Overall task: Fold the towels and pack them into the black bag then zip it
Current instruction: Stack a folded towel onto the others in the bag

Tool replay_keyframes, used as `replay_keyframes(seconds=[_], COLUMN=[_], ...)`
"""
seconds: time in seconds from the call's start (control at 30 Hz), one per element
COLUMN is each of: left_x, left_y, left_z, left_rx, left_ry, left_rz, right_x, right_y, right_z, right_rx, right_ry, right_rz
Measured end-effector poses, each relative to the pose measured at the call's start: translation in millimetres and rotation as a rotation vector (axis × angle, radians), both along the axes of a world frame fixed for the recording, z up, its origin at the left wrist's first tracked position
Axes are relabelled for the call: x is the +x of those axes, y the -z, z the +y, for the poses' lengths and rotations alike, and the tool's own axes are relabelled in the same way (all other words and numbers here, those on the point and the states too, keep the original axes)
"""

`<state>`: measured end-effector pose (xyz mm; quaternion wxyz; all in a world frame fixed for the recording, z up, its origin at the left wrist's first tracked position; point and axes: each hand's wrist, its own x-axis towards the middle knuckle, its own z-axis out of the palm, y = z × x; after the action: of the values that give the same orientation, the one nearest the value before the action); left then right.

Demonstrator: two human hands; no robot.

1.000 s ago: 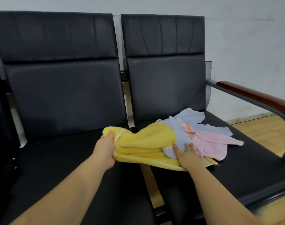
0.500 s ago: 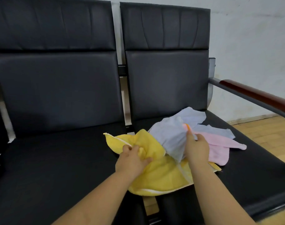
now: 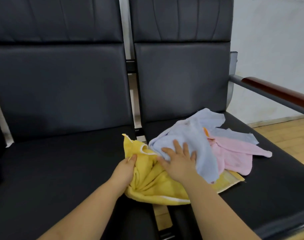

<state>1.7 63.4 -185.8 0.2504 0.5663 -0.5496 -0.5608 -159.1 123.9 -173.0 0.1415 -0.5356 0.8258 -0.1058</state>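
Low in the middle of the frame, the left hand [image 3: 126,168] grips a bunched fold of the yellow towel [image 3: 153,184], fingers curled into the cloth, while the right hand [image 3: 179,161] lies flat with fingers spread, pressing on the blue towel [image 3: 196,135] just above and to the right of it. The yellow towel straddles the gap between the two black seats [image 3: 61,170], the blue one lies partly over it, and the pink towel [image 3: 234,155] sits crumpled right of the blue, touching it, on the right-hand seat.
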Motion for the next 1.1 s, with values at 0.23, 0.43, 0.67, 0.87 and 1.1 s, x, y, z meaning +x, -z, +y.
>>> replay_keyframes(seconds=[0.23,0.43,0.67,0.87,1.1], left_x=[50,87,161,260,293], left_y=[-21,-53,-92,-104,-61], left_z=[-12,-12,0,18,62], left_rx=[0.057,-0.026,-0.133,-0.189,-0.077], left_ry=[-0.110,0.009,-0.043,-0.095,-0.108], left_rz=[0.014,-0.093,-0.148,-0.362,-0.422], right_x=[-6,-20,-31,-32,53], right_y=[5,3,-7,-12,-25], right_z=[6,13,37,53,47], right_rx=[-0.018,-0.032,0.016,0.053,-0.207], right_ry=[0.163,0.224,0.298,0.335,0.081], right_rz=[0.017,0.085,0.145,0.124,0.298])
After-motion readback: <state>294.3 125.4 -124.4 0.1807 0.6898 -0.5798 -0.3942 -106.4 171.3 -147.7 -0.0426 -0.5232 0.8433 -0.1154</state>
